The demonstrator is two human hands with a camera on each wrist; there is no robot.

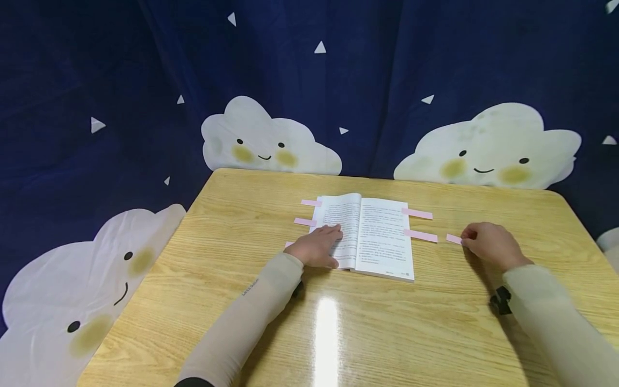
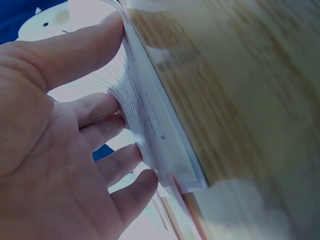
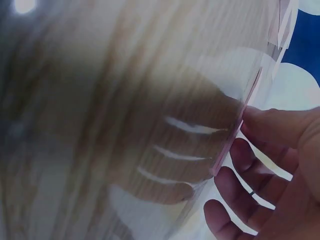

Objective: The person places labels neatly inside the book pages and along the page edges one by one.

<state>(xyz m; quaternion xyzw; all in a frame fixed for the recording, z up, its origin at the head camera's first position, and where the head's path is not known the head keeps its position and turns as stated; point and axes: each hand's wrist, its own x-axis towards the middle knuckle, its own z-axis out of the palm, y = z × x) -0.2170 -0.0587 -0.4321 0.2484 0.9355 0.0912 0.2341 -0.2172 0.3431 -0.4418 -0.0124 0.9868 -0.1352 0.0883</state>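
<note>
An open book with printed pages lies on the table. My left hand rests on its left page with extended fingers; the left wrist view shows the thumb and fingertips against the printed page. Pink paper strips stick out from both sides of the book, including an upper right strip and a lower right strip. To the right of the book, my right hand pinches the end of a separate pink paper strip. That strip lies close to the tabletop, a small gap away from the lower right one.
The wooden table is glossy, with a bright reflection near its front. Behind it hangs a dark blue curtain with smiling clouds and white triangles. Left strips project beyond the book, one partly behind my left hand.
</note>
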